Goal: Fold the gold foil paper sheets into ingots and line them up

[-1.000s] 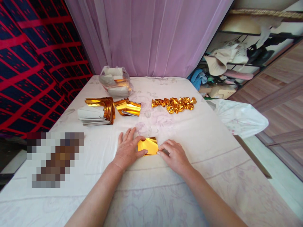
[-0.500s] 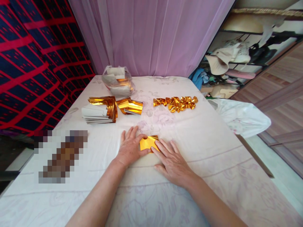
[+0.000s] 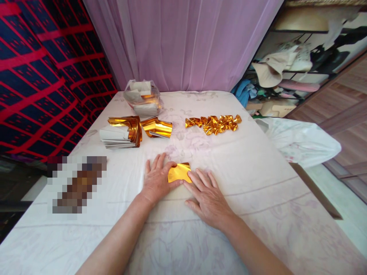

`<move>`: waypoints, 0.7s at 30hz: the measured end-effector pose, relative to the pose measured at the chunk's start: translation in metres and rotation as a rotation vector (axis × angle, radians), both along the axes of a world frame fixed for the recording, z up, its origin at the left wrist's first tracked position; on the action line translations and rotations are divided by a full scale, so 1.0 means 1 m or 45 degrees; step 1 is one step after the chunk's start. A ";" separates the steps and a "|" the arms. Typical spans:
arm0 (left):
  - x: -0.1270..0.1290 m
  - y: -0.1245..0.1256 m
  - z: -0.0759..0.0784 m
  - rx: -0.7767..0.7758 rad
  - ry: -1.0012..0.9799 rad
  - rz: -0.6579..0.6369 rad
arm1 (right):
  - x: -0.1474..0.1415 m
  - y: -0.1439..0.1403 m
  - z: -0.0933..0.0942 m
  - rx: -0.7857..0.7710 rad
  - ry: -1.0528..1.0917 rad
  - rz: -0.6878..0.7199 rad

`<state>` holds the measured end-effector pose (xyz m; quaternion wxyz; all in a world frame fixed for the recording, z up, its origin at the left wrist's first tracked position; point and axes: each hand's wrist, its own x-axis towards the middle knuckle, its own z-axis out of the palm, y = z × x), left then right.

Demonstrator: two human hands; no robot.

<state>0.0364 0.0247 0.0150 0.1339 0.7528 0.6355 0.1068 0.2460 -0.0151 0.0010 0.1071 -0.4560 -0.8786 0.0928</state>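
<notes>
Now the person presses a small gold foil sheet (image 3: 179, 172) flat on the white bed cover (image 3: 258, 191), near the front middle. The left hand (image 3: 156, 179) lies open on its left edge, thumb pinning the lower side, and the right hand (image 3: 207, 194) lies flat with fingertips on its right corner; neither hand grasps it. I judge a fold is being creased, though I cannot tell how many layers are under the fingers. The next move seems to call for firm sliding pressure along the crease. Farther back lie a stack of gold sheets (image 3: 123, 131), a row of folded gold pieces (image 3: 213, 123) and a plastic bag (image 3: 142, 97).
</notes>
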 end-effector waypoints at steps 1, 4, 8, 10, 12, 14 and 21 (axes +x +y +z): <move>0.000 0.000 -0.001 -0.008 -0.001 -0.002 | 0.000 0.000 0.000 0.005 0.005 0.001; -0.001 0.001 -0.002 -0.043 0.006 -0.010 | 0.000 0.000 0.000 0.008 0.014 0.001; -0.005 0.003 0.000 -0.109 0.017 -0.031 | 0.000 -0.001 0.000 0.004 0.017 -0.008; -0.011 0.004 0.002 -0.121 0.007 -0.069 | 0.000 -0.001 0.000 0.003 0.016 -0.013; -0.019 0.004 0.002 -0.117 -0.005 -0.125 | 0.001 0.000 0.001 -0.001 0.012 -0.013; -0.028 0.004 0.001 -0.111 -0.010 -0.190 | 0.001 0.000 0.001 -0.010 0.009 -0.009; -0.047 0.002 -0.002 -0.070 -0.024 -0.249 | 0.000 0.000 -0.001 -0.001 0.011 -0.019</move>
